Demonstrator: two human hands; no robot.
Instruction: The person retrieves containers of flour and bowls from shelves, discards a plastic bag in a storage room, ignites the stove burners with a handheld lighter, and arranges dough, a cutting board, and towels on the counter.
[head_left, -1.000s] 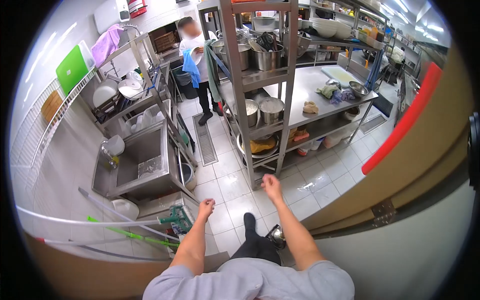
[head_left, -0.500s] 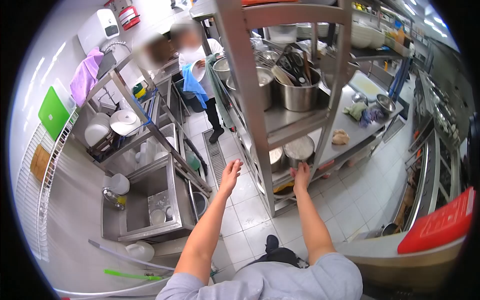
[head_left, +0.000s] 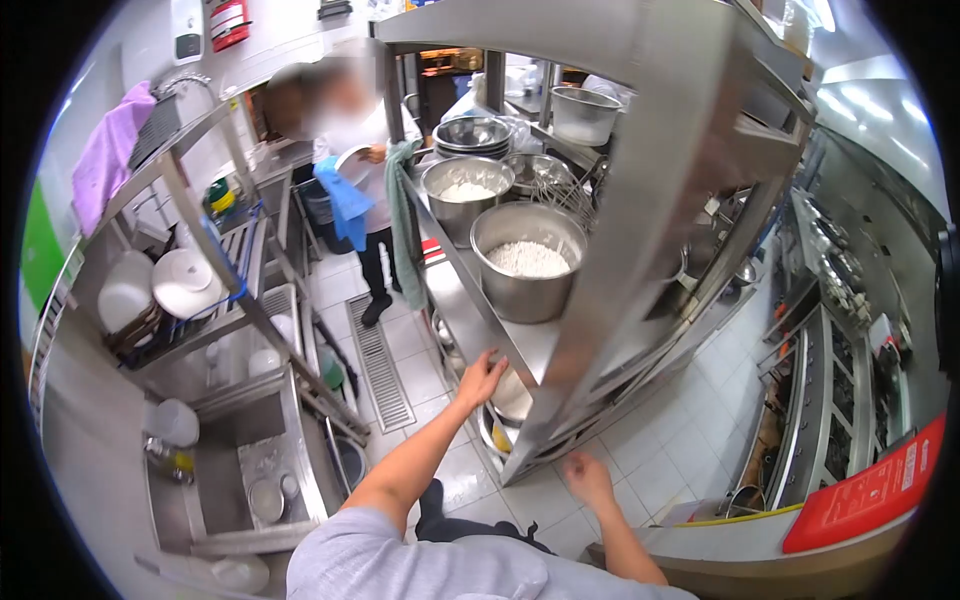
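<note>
My left hand (head_left: 482, 380), open with fingers extended, is at the near edge of a steel rack (head_left: 545, 400), beside a lower-shelf container of white contents (head_left: 512, 396). Whether the fingertips touch the edge or container is unclear. My right hand (head_left: 589, 478) is low, right of the rack's corner post, over the floor. Its fingers are loosely curled and slightly blurred, apart from the rack, with nothing seen in them. On the shelf above stand a large steel pot holding white powder (head_left: 527, 262) and a second pot of white powder (head_left: 467, 193).
Stacked metal bowls (head_left: 472, 134) and whisks (head_left: 565, 195) are on the rack. A sink (head_left: 245, 455) is at left. A co-worker (head_left: 365, 170) holds a blue cloth (head_left: 345, 203) and a white dish beyond a floor drain (head_left: 380, 365). A red board (head_left: 868, 490) lies at right.
The view has shifted toward the rack's left side. My right hand has come away from the lower-shelf pot and dropped down right. My left hand is now at the rack's edge.
</note>
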